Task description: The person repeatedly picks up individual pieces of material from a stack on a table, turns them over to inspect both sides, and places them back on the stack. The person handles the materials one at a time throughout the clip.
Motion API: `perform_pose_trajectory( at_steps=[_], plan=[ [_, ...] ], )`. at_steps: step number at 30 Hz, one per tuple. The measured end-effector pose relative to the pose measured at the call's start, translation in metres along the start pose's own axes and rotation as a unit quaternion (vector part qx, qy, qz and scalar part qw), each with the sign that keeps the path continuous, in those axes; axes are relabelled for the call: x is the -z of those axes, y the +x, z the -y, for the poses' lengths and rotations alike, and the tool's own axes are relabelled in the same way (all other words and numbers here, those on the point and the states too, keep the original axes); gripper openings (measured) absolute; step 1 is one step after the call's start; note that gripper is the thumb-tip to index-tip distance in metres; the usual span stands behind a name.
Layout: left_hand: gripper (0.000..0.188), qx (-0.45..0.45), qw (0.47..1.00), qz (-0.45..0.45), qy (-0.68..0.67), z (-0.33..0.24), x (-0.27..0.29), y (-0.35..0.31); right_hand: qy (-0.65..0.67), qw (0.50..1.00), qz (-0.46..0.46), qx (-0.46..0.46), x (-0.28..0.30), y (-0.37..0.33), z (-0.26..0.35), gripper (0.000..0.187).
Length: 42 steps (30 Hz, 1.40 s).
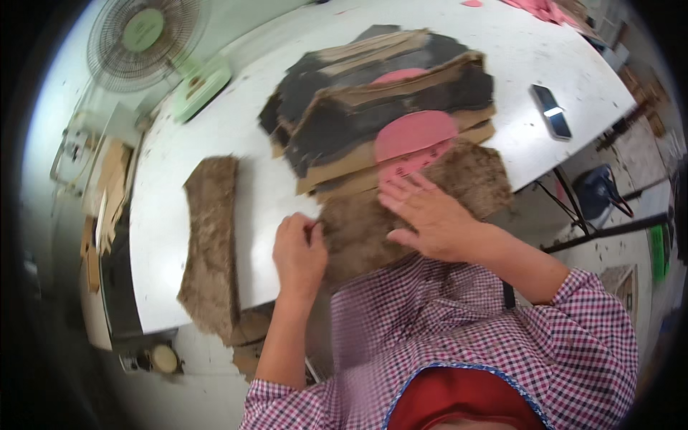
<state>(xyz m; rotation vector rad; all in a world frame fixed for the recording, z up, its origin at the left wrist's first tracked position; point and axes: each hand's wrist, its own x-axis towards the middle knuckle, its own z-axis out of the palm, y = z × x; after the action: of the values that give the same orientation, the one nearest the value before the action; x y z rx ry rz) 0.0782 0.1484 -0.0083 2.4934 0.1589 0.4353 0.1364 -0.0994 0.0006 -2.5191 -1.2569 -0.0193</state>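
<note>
A brown furry fabric piece lies at the table's near edge, in front of me. My left hand is closed, thumb and fingers pinching this piece's left edge. My right hand rests flat on it with fingers spread, the fingertips reaching the lower end of a pink shape with small dark marks. That pink piece lies over a stack of dark grey and tan cut pieces, just beyond my hands. To the left, another brown furry piece hangs partly over the near edge.
A fan with a pale green base stands at the far left of the white table. On the right lies a dark phone. Pink fabric is at the far right corner. A dark blue bag sits below, beside the table legs.
</note>
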Motion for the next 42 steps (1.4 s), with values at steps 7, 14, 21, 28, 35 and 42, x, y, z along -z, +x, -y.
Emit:
perform_pose_trajectory(
  at_steps=[7,14,21,28,35,42],
  plan=[
    [0.047,0.085,0.996,0.011,0.012,-0.024,-0.003,-0.006,0.024,0.997,-0.058,0.039,-0.018,-0.011,0.004,0.068],
    [0.041,-0.25,0.968,0.026,-0.025,-0.093,-0.033,0.0,0.134,0.984,-0.118,0.026,-0.022,-0.01,-0.001,0.052],
    [0.04,-0.279,0.954,0.103,0.04,-0.079,-0.071,0.005,0.066,0.908,-0.387,-0.148,0.042,-0.05,-0.05,0.036],
    [0.042,-0.27,0.951,0.149,0.025,-0.085,-0.061,0.006,0.135,0.932,-0.184,-0.283,0.037,-0.076,-0.092,0.034],
    [0.045,-0.278,0.948,0.147,0.038,-0.083,-0.061,0.005,0.144,0.944,-0.084,-0.284,0.056,-0.077,-0.108,0.042],
    [0.046,-0.279,0.948,0.147,0.049,-0.084,-0.063,0.004,0.224,0.924,-0.034,-0.308,0.065,-0.064,-0.113,0.028]
  ],
)
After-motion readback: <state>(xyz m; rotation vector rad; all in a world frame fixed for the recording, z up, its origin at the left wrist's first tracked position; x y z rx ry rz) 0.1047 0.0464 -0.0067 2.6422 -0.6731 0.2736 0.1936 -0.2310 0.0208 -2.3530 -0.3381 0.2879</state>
